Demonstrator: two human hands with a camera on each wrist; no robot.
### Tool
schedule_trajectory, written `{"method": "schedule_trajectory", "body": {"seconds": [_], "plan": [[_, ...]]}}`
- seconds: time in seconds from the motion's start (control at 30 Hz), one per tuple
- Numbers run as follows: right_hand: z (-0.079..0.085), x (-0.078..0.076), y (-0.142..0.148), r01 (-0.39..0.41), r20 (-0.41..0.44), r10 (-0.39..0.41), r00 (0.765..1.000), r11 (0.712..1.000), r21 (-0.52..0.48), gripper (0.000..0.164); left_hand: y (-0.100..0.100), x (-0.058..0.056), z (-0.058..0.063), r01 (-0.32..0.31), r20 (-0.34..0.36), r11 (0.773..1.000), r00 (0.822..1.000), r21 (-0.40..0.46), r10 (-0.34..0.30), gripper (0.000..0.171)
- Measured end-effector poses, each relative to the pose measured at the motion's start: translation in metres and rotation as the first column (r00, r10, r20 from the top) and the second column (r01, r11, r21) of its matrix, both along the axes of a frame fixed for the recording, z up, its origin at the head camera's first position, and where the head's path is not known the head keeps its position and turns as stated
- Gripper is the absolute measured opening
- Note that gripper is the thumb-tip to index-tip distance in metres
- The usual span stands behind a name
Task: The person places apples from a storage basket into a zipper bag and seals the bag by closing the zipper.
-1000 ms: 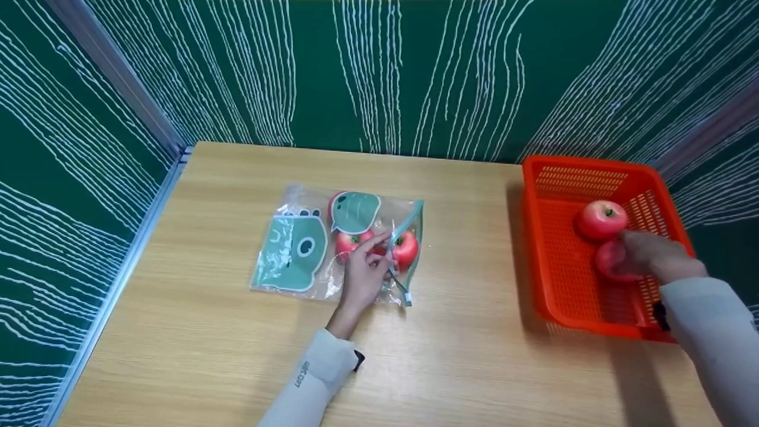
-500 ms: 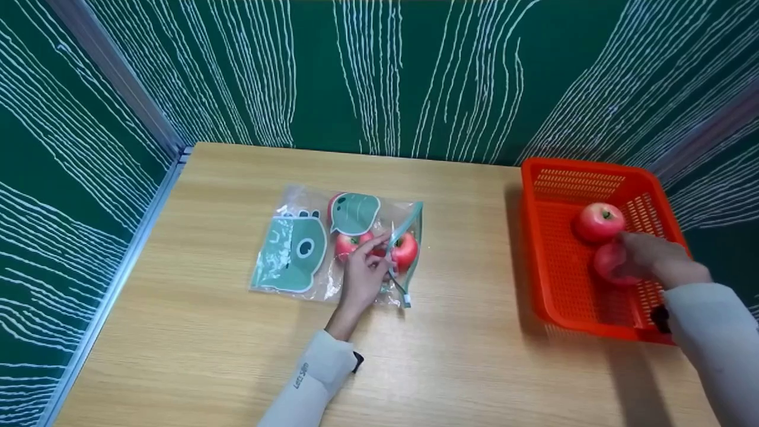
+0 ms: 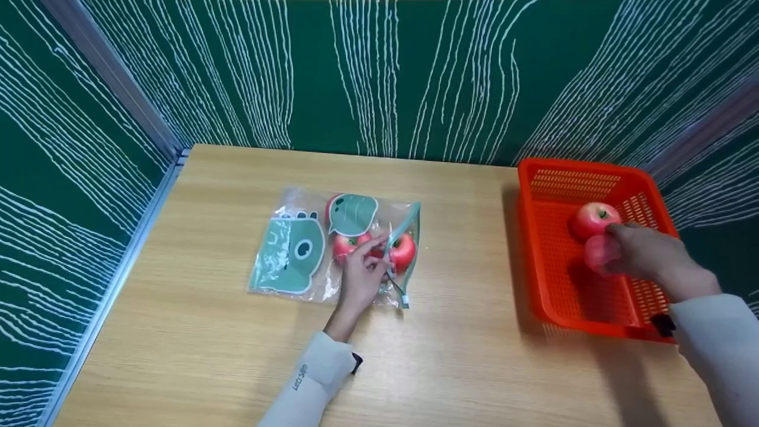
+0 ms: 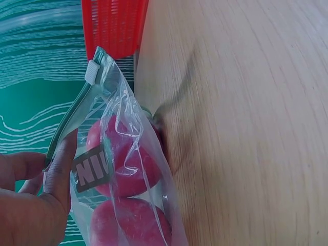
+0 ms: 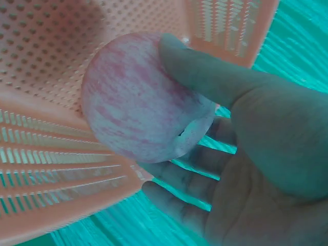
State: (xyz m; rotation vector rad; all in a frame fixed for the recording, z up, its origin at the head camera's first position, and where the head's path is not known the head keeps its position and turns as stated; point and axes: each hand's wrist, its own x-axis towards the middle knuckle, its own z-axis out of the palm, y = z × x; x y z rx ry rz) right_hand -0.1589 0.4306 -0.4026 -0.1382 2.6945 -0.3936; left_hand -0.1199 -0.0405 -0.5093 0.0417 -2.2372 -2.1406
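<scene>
While your left hand [image 3: 360,280] pinches the green zip strip [image 4: 69,119] of the clear, crinkled plastic bag [image 3: 293,255], rounded red apples [image 4: 128,164] bulge inside it on the wood-grain table [image 3: 450,367]; your right hand [image 3: 655,255], thumb and fingers curled, grips a streaked, round apple [image 5: 138,102] within the perforated red basket [image 3: 533,261]; compared with half a second ago, it lies slightly nearer the bag

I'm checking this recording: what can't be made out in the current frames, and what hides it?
- Head: whatever lies directly under the smaller green print on the bag.
- Head: the held apple's right side, behind the right grip; the apple is also blurred.
- Left wrist: the lower apple's bottom, cut off by the frame edge.
- Right wrist: the basket's remainder, cut off by frame edges.
</scene>
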Motion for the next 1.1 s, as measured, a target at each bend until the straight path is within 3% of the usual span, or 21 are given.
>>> {"method": "schedule_trajectory", "body": {"seconds": [0.07, 0.13, 0.23, 0.5, 0.7, 1.1], "plan": [[0.001, -0.002, -0.008, -0.11, -0.106, 0.122, 0.987, 0.987, 0.117, 0.094, 0.0, 0.0, -0.001, 0.0, -0.017, 1.0, 1.0, 0.017, 0.0, 0.05], [0.002, -0.002, -0.016, -0.151, -0.162, 0.178, 0.971, 0.974, 0.166, 0.093, -0.001, 0.0, -0.001, 0.0, -0.03, 0.999, 1.0, 0.034, 0.001, 0.049], [0.004, -0.002, -0.028, -0.178, -0.23, 0.217, 0.949, 0.968, 0.176, 0.093, -0.001, 0.0, 0.0, -0.005, -0.024, 0.999, 1.0, 0.035, 0.006, 0.05], [0.011, 0.005, -0.054, -0.218, -0.434, 0.27, 0.859, 0.962, 0.165, 0.09, -0.001, 0.0, -0.001, -0.008, -0.016, 1.0, 1.0, 0.026, 0.008, 0.049], [0.017, 0.009, -0.065, -0.232, -0.492, 0.275, 0.826, 0.961, 0.147, 0.092, -0.001, 0.0, 0.0, -0.005, -0.016, 1.0, 1.0, 0.021, 0.006, 0.05], [0.016, 0.012, -0.085, -0.245, -0.531, 0.285, 0.798, 0.958, 0.146, 0.095, 0.001, 0.001, -0.005, -0.007, -0.061, 0.999, 0.998, 0.037, 0.009, 0.05]]}}
